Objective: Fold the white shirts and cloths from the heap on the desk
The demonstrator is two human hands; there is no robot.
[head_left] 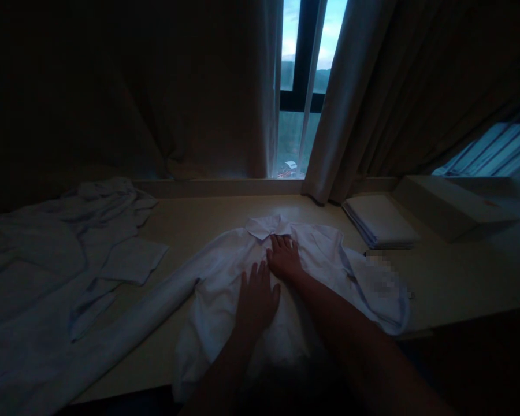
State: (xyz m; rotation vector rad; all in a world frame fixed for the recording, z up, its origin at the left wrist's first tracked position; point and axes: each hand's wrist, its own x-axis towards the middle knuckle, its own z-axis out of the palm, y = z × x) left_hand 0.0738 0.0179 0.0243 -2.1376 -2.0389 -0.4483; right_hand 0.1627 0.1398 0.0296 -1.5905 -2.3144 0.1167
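A white collared shirt (225,277) lies front side up on a pale surface, its collar toward the window. One sleeve stretches out to the lower left; the other side is bunched at the right. My left hand (257,297) rests flat on the shirt's middle with the fingers apart. Just below the collar, my right hand (283,257) presses on the cloth near the front opening, fingers stretched out. Neither hand grips anything. The shirt's lower part is dark and partly hidden by my forearms.
A loose heap of white clothes (47,248) covers the left side. To the right are a folded white stack (381,222) and a pale box (455,208). Dark curtains (355,98) hang behind the surface, parted at a narrow window (292,133). The surface's front edge is at lower right.
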